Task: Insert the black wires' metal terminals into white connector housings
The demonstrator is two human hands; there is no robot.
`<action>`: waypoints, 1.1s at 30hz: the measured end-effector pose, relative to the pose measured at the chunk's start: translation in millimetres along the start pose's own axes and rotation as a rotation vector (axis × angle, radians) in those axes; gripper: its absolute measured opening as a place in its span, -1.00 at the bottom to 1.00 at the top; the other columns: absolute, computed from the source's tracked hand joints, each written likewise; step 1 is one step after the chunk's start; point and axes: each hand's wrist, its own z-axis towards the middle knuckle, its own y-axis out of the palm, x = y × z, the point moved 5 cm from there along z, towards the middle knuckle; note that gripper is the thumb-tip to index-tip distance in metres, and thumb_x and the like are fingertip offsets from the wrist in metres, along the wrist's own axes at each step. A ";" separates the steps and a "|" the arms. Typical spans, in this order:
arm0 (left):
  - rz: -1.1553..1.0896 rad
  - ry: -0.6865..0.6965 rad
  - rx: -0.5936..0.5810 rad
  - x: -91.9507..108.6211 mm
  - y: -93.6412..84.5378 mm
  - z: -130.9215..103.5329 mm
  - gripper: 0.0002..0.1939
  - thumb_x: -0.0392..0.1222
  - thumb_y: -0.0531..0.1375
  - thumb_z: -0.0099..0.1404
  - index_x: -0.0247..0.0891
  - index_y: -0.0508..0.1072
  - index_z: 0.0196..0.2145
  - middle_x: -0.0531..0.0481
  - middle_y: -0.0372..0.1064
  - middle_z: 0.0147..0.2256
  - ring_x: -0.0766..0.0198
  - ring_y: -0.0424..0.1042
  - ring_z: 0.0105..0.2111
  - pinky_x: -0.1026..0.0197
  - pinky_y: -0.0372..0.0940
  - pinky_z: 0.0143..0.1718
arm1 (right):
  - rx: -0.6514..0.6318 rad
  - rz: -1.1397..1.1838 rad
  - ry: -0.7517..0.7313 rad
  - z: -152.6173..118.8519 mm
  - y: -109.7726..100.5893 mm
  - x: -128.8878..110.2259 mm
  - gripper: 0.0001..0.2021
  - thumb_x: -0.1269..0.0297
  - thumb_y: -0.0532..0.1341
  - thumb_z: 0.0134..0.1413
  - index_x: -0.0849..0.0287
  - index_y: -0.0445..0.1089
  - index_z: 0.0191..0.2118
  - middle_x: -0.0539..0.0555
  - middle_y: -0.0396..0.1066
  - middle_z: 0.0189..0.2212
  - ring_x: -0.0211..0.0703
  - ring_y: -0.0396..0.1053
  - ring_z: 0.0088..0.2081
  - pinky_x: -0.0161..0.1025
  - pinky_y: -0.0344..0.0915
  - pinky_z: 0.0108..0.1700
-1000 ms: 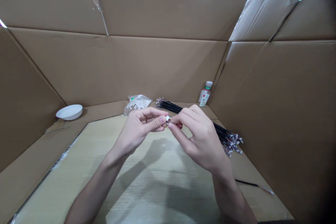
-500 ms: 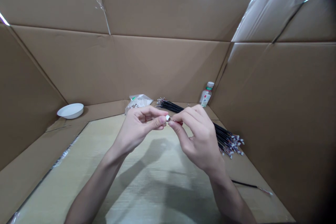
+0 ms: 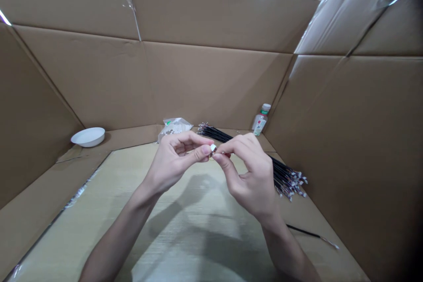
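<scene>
A small white plastic connector (image 3: 213, 147) is pinched between the thumb and index finger of my left hand (image 3: 175, 154), above the middle of the table. Against its right side, my right hand (image 3: 247, 167) has thumb and index fingertip closed on a thin wire, mostly hidden by the fingers. Reddish-brown wire bits show at the connector. A black cable (image 3: 302, 230) comes out from behind my right forearm and ends in thin bare-looking leads on the right; whether it joins the held wire is hidden.
Behind my right hand lies a bundle of black cables (image 3: 284, 176) with white connectors at the near end. A clear bag of small white parts (image 3: 175, 127) and a bottle (image 3: 261, 120) stand at the back. A white bowl (image 3: 88, 137) sits far left. Cardboard walls (image 3: 214, 83) enclose the table (image 3: 132, 211).
My hands stay together at nearly the same spot, and slightly more of the white connector shows. The black cable's free end has shifted a little left and down.
</scene>
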 end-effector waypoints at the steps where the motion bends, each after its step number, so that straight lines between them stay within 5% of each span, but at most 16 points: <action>1: -0.009 0.003 -0.006 -0.8 -0.3 0.6 -0.90 -0.17 0.44 0.28 -0.21 0.68 -0.25 0.00 0.59 -0.34 0.38 0.54 -0.34 0.43 0.47 -0.29 | 0.006 0.008 0.011 0.4 -1.8 0.8 -0.83 0.55 0.24 0.28 0.16 0.39 -0.32 0.02 0.43 -0.41 -0.13 0.26 -0.29 -0.12 0.24 -0.20; 21: -0.062 0.052 0.118 -9.5 7.1 -1.8 -0.89 -0.17 0.46 0.24 -0.22 0.67 -0.29 0.01 0.60 -0.35 0.38 0.56 -0.41 0.42 0.52 -0.35 | 0.099 -0.135 -0.087 -2.4 0.9 -4.7 -0.80 0.58 0.20 0.26 0.15 0.35 -0.34 0.06 0.43 -0.43 -0.11 0.22 -0.35 -0.10 0.22 -0.25; 33: -0.110 0.047 0.075 -14.9 8.9 0.6 -0.93 -0.23 0.46 0.24 -0.21 0.68 -0.30 0.02 0.61 -0.35 0.39 0.58 -0.38 0.44 0.52 -0.30 | 0.113 -0.165 -0.065 -2.8 -1.0 -4.6 -0.79 0.60 0.19 0.25 0.16 0.35 -0.36 0.07 0.43 -0.44 -0.10 0.21 -0.34 -0.10 0.22 -0.26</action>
